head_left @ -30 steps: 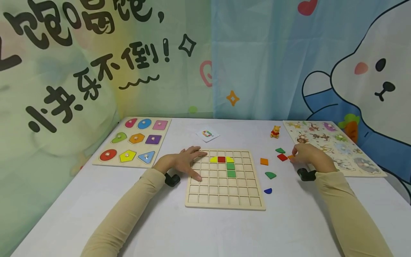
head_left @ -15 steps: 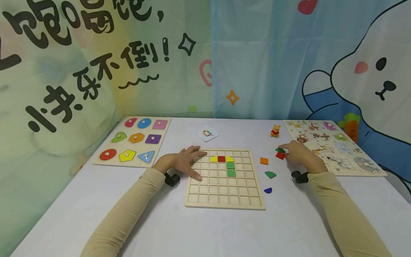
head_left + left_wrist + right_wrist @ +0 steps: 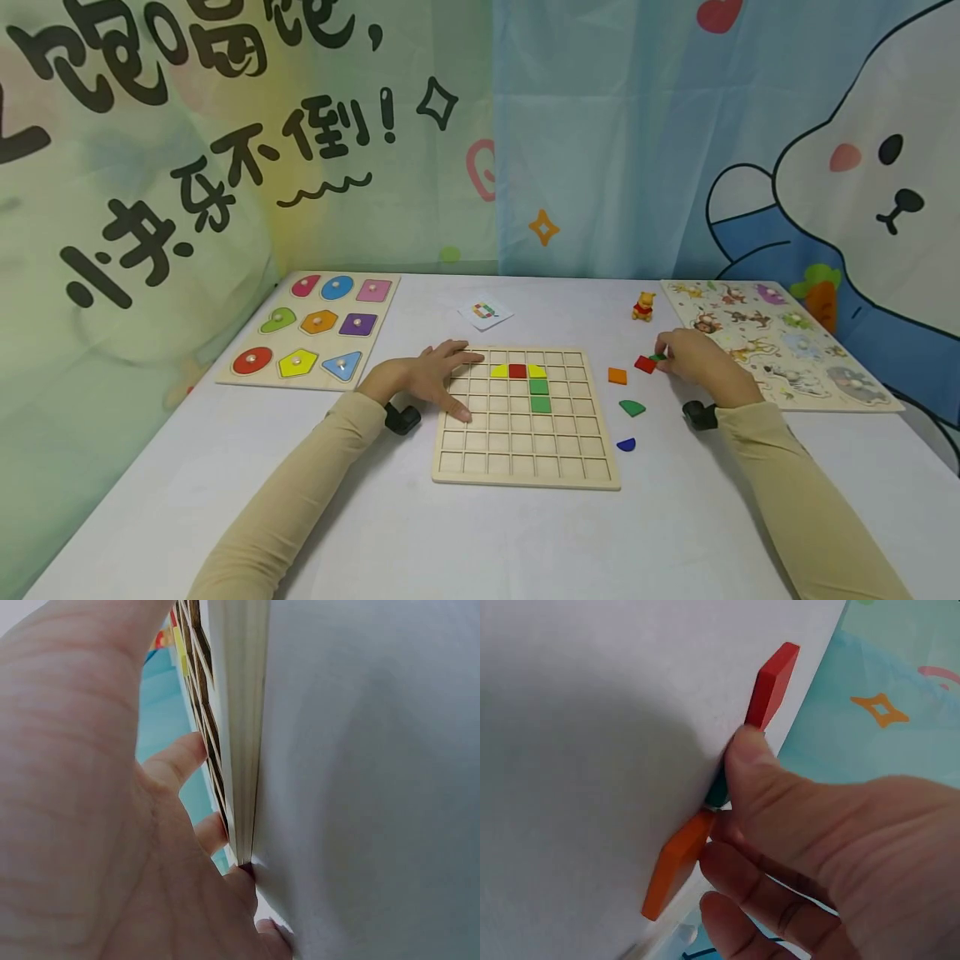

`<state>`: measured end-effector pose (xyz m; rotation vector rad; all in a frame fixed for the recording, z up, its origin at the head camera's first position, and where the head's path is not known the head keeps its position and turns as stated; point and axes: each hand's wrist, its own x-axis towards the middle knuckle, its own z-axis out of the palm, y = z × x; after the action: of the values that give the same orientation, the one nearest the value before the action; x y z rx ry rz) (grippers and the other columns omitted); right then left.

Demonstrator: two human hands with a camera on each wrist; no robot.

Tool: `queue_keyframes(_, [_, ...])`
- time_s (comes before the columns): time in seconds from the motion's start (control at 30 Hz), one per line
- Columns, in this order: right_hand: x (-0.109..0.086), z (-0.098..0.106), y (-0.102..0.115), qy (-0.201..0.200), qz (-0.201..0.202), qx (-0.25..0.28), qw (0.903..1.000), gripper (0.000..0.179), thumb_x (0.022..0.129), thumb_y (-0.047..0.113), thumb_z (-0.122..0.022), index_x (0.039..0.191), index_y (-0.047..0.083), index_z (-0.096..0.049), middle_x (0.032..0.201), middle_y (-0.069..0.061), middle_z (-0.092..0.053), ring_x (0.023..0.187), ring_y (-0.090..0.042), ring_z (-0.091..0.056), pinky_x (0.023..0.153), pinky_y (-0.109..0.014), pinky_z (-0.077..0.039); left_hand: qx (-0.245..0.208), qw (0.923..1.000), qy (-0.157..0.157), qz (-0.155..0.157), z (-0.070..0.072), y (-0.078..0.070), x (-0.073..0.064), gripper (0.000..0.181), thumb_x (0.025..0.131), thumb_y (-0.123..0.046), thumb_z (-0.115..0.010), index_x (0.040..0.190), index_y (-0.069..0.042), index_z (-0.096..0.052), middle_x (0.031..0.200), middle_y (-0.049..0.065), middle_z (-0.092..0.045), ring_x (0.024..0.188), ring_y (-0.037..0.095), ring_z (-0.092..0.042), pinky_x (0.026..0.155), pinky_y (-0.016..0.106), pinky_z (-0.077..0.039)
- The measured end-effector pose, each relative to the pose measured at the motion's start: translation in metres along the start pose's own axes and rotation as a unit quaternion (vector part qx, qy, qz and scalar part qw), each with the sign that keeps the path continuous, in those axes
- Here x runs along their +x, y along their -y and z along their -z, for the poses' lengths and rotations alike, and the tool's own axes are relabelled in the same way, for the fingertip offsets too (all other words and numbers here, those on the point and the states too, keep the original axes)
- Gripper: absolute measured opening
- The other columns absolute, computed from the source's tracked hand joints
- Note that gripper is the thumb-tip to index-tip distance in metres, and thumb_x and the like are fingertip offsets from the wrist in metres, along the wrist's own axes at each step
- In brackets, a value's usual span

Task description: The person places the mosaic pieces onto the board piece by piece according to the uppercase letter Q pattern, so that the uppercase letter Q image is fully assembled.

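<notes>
My left hand (image 3: 429,377) rests with spread fingers on the left side of a wooden grid board (image 3: 517,462). In the board's cells lie a red square (image 3: 517,372), two yellow pieces and two green squares (image 3: 540,404). To the right, my right hand (image 3: 701,363) pinches a small green piece (image 3: 718,789) between thumb and fingers, low at the table. A red square (image 3: 645,364) lies just left of those fingertips. Close under the fingers is an orange piece (image 3: 676,862), hidden by the hand in the head view.
Between board and right hand lie an orange square (image 3: 617,377), a green quarter-round piece (image 3: 632,407) and a blue half-round piece (image 3: 626,445). A shape puzzle (image 3: 318,296) stands left, an animal puzzle (image 3: 810,400) right. Behind are a pattern card (image 3: 485,313) and a bear figure (image 3: 643,307).
My right hand has moved left from an orange piece to the green piece and now pinches it. The red square has shifted slightly left. My left hand has stayed in place.
</notes>
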<state>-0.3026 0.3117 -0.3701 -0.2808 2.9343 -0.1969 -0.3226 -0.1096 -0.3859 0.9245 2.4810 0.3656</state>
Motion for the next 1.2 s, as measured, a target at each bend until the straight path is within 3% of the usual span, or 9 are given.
queue_keyframes(0.3, [0.005, -0.001, 0.002, 0.013, -0.019, -0.014, 0.9996, 0.018, 0.097, 0.005, -0.055, 0.101, -0.012, -0.059, 0.087, -0.020, -0.062, 0.075, -0.026, -0.053, 0.068, -0.035, -0.049, 0.004, 1.0000, -0.002, 0.000, 0.000, 0.001, 0.000, 0.102, 0.078, -0.053, -0.076, 0.157, -0.023, -0.019, 0.164, 0.011, -0.001, 0.152, 0.030, 0.004, 0.120, 0.055, 0.004])
queue_keyframes(0.43, [0.004, -0.001, 0.003, 0.007, -0.027, -0.023, 0.9994, 0.026, 0.094, -0.002, -0.052, 0.115, -0.017, -0.053, 0.105, -0.032, -0.061, 0.087, -0.034, -0.058, 0.085, -0.048, -0.053, 0.005, 1.0000, -0.003, 0.003, 0.000, 0.000, -0.001, 0.101, 0.079, -0.053, -0.076, 0.157, -0.023, -0.019, 0.164, 0.011, -0.002, 0.152, 0.030, 0.004, 0.120, 0.055, 0.003])
queue_keyframes(0.57, [0.001, 0.000, 0.005, -0.001, -0.026, -0.015, 0.9996, 0.034, 0.093, -0.004, -0.053, 0.126, -0.013, -0.051, 0.122, -0.035, -0.056, 0.103, -0.042, -0.057, 0.098, -0.058, -0.045, 0.005, 1.0000, -0.003, 0.005, 0.000, 0.000, -0.001, 0.101, 0.079, -0.053, -0.076, 0.157, -0.023, -0.019, 0.164, 0.011, -0.001, 0.151, 0.031, 0.005, 0.120, 0.055, 0.003])
queue_keyframes(0.7, [-0.002, 0.005, 0.007, -0.015, 0.007, -0.018, 0.9997, 0.021, 0.091, -0.004, -0.057, 0.110, -0.010, -0.059, 0.105, -0.029, -0.064, 0.085, -0.033, -0.059, 0.079, -0.046, -0.053, 0.005, 1.0000, -0.004, 0.006, 0.000, 0.000, -0.001, 0.101, 0.079, -0.053, -0.075, 0.157, -0.023, -0.019, 0.164, 0.011, -0.001, 0.152, 0.030, 0.004, 0.120, 0.055, 0.003])
queue_keyframes(0.83, [-0.004, 0.009, 0.010, -0.018, 0.029, -0.010, 0.9994, 0.011, 0.089, -0.002, -0.060, 0.098, -0.008, -0.060, 0.089, -0.020, -0.065, 0.071, -0.023, -0.053, 0.063, -0.034, -0.048, 0.004, 1.0000, -0.001, 0.005, 0.000, 0.000, -0.001, 0.102, 0.079, -0.053, -0.076, 0.157, -0.023, -0.018, 0.164, 0.010, -0.001, 0.152, 0.030, 0.004, 0.120, 0.055, 0.003])
queue_keyframes(1.03, [-0.010, 0.015, 0.024, -0.011, 0.051, 0.021, 0.9984, 0.007, 0.092, 0.004, -0.062, 0.091, -0.003, -0.059, 0.079, -0.010, -0.061, 0.068, -0.019, -0.050, 0.059, -0.030, -0.044, 0.003, 1.0000, 0.004, 0.001, 0.001, 0.000, -0.001, 0.103, 0.079, -0.053, -0.076, 0.157, -0.022, -0.017, 0.164, 0.011, 0.001, 0.151, 0.031, 0.005, 0.120, 0.055, 0.003])
queue_keyframes(1.2, [-0.018, 0.021, 0.047, -0.022, 0.101, 0.066, 0.9924, 0.006, 0.090, 0.001, -0.065, 0.088, -0.001, -0.060, 0.079, -0.007, -0.064, 0.069, -0.016, -0.053, 0.062, -0.030, -0.047, -0.001, 1.0000, 0.002, 0.005, 0.001, -0.001, -0.001, 0.102, 0.079, -0.052, -0.076, 0.157, -0.024, -0.018, 0.164, 0.010, 0.001, 0.151, 0.031, 0.007, 0.120, 0.055, 0.004])
